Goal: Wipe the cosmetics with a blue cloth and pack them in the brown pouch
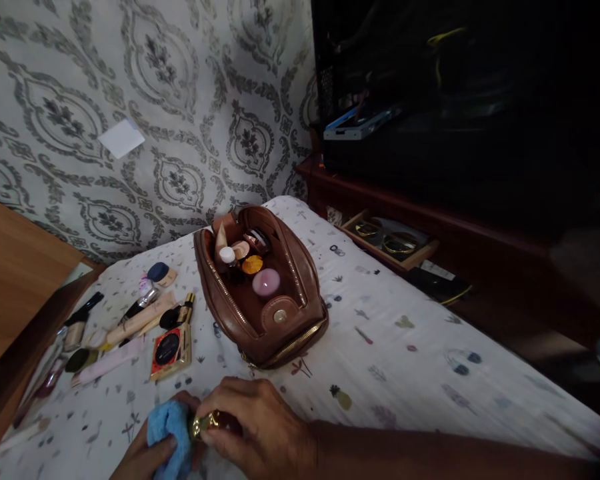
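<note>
My left hand [143,460] is wrapped round a bunched blue cloth [169,430] at the bottom of the view. Close beside it, my right hand [263,423] grips a small container with a shiny gold part [203,424] and a dark reddish body, mostly covered by the fingers. The gold end meets the cloth. Beyond both hands a brown makeup bag [310,283] stands unzipped on the bed sheet. Inside it lie a pink rounded item [266,283], an amber round item [253,265], a white-capped bottle [227,255] and other cosmetics.
Left of the bag, several cosmetics lie spread out, among them a red and gold compact [171,352], a pale pink tube [113,360] and a blue-lidded jar [161,273]. A wooden bed edge [45,313] runs along the left. At right, an open drawer [413,257] juts from a dark stand.
</note>
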The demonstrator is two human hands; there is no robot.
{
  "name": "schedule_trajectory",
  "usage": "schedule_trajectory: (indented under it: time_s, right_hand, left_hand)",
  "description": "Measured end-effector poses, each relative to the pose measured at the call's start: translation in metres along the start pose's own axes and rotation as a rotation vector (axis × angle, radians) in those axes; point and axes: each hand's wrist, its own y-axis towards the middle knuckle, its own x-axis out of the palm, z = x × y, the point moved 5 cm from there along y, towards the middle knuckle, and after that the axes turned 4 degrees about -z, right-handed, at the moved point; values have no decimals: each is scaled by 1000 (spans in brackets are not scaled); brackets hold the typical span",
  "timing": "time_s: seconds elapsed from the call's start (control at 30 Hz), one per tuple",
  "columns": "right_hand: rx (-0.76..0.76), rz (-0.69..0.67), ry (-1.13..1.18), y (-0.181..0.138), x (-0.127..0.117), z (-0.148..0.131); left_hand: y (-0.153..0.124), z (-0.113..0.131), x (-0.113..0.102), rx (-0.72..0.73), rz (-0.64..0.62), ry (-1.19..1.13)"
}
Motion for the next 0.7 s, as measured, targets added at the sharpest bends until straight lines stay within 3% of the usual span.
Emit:
schedule_trajectory:
  time_s: [0.27,0.5,0.7]
  right_hand:
    - [-14,24,53,-1,-2,-1]
    - [110,24,133,3,5,7]
    - [38,-53,-124,3,16,-2]
  left_hand:
    - [4,-7,2,59,-40,-57]
    - [-1,-3,18,48,-115,-58]
    - [-14,3,24,21,78,-81]
